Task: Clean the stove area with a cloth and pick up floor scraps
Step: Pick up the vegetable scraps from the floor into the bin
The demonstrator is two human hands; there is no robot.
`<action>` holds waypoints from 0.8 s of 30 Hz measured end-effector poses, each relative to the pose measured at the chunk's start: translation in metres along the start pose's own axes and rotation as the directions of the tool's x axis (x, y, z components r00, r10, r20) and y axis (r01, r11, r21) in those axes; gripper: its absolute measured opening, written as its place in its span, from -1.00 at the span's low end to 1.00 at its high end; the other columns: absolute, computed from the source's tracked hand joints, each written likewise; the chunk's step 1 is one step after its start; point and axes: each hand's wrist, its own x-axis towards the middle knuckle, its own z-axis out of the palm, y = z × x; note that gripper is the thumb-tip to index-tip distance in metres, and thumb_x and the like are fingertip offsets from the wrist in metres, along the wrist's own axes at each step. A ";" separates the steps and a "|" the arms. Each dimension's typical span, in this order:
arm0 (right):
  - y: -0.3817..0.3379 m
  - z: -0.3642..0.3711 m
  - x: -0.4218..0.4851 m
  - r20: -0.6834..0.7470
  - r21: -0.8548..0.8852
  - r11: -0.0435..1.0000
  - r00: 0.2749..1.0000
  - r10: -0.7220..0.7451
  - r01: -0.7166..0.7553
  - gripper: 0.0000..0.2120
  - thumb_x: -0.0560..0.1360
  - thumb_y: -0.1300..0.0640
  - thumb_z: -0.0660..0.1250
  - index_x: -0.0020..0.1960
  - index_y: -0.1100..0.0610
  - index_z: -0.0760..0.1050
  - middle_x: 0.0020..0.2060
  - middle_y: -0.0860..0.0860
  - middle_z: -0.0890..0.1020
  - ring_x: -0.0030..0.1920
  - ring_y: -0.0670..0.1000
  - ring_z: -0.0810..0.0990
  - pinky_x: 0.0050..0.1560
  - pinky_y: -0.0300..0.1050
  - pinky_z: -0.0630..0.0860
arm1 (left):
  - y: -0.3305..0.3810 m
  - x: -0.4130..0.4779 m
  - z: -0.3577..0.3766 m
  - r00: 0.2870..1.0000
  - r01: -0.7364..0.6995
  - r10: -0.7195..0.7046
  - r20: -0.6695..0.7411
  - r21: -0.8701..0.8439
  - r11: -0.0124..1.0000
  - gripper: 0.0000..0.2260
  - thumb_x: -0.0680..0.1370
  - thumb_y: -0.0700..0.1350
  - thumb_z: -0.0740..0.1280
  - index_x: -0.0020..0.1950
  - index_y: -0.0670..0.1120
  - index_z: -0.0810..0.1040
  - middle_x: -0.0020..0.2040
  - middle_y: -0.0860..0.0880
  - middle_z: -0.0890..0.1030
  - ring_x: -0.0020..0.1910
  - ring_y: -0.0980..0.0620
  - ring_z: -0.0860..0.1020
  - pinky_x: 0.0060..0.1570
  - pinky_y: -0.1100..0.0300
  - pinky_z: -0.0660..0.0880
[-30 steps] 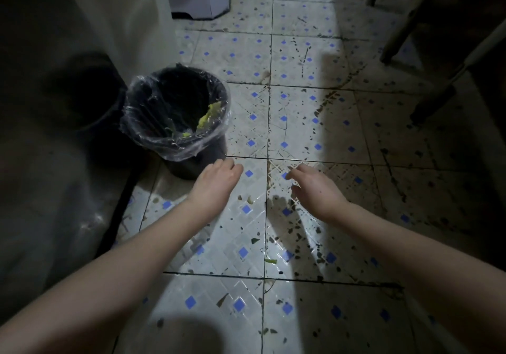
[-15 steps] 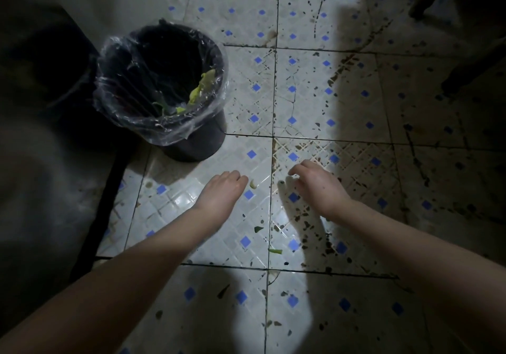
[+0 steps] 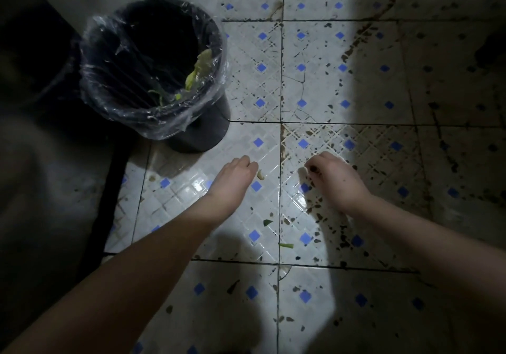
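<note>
Reaching down to floor (image 3: 328,80) by lined bin (image 3: 202,134)
Left hand (image 3: 235,181) curled just beside pale scrap (image 3: 260,174); right hand (image 3: 336,181) curled too; grasping anything or not, cannot tell

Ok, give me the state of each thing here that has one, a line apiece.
Floor: tiled, glossy, spotted with dark dirt.
Bin: upright, open, clear bag lining it, green scraps inside.
Left hand: fingers curled at the floor; hold unclear.
Right hand: fingers bunched near the floor; hold unclear.
Pale scrap: on the floor beside the left hand's fingers.
Leaf bit: on the floor, untouched.
Green stem: on the floor, untouched.
</note>
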 end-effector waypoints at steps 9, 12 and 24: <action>-0.002 -0.004 0.000 0.009 -0.006 1.000 1.000 -0.016 0.016 -0.79 0.60 0.19 0.13 0.15 0.13 0.50 0.07 0.06 0.53 0.00 0.08 0.50 -0.04 0.01 0.49 | 0.008 0.001 0.000 0.998 -0.032 0.031 -0.053 -0.024 0.999 -0.73 0.53 -0.34 0.21 0.18 -0.09 0.41 0.08 -0.09 0.48 0.05 -0.09 0.45 0.05 0.12 0.38; -0.003 -0.003 0.001 0.006 -0.003 1.000 1.000 -0.009 0.010 -0.78 0.60 0.19 0.12 0.15 0.13 0.50 0.07 0.05 0.53 0.00 0.08 0.50 -0.02 0.04 0.50 | 0.013 -0.002 0.004 0.995 -0.083 0.082 -0.047 -0.013 0.996 -0.70 0.51 -0.35 0.22 0.19 -0.08 0.40 0.08 -0.08 0.48 0.04 -0.07 0.44 0.03 0.12 0.38; -0.015 0.021 -0.012 0.097 -0.042 0.987 0.984 -0.150 0.154 -0.72 0.55 0.29 0.17 0.21 0.11 0.47 0.09 0.04 0.52 0.01 0.07 0.52 -0.11 -0.10 0.45 | 0.013 0.002 0.004 0.994 -0.110 0.110 0.025 -0.024 0.994 -0.77 0.49 -0.39 0.25 0.07 -0.14 0.45 0.05 -0.11 0.44 -0.01 -0.08 0.43 -0.03 0.05 0.45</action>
